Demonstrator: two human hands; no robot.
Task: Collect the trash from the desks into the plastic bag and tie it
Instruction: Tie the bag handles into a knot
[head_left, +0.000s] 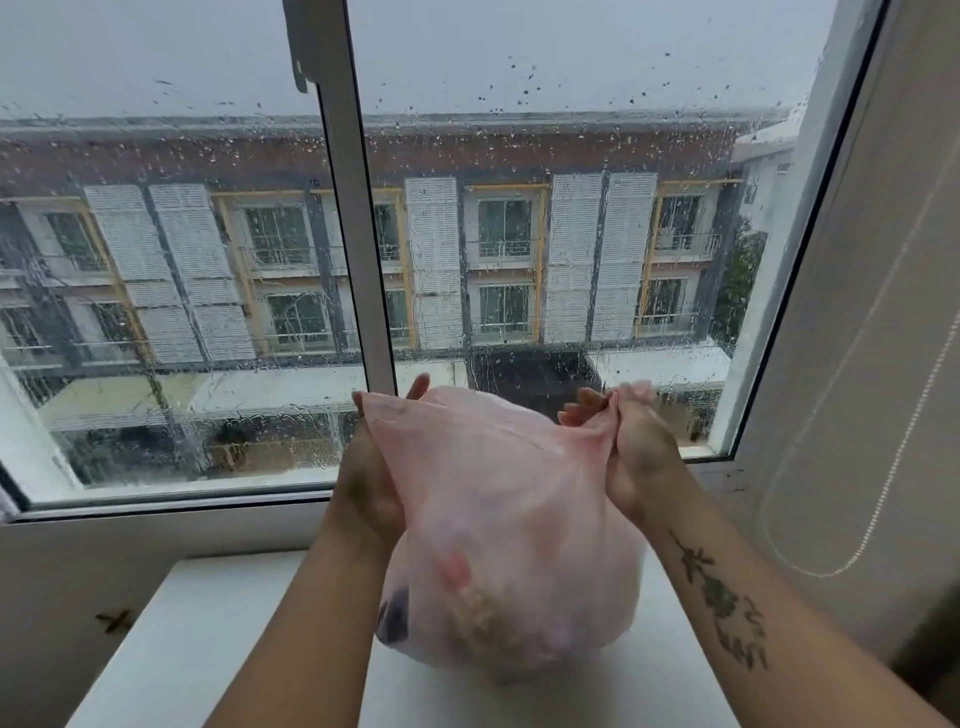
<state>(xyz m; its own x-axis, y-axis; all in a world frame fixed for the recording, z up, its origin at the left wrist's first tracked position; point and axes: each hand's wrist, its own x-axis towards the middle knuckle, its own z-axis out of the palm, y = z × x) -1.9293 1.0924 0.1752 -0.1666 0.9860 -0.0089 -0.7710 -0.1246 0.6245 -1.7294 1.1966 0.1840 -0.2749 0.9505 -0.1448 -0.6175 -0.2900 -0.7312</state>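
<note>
A thin pink plastic bag (511, 525) bulges with trash; dim red, dark and pale lumps show through its lower half. Its bottom rests on or hovers just over a white desk top (218, 639); which one I cannot tell. My left hand (366, 483) pinches the bag's left top corner, fingers up against the window. My right hand (631, 452) grips the bunched right top corner. Both hands hold the rim up and apart, so the bag's mouth is stretched between them.
A large rain-spotted window (208, 291) with a white centre post (358, 234) stands right behind the desk. Its white sill (171, 509) runs along the back. On the right is a pale wall with a beaded blind cord (883, 483). A small dark cross mark (115, 620) sits left of the desk.
</note>
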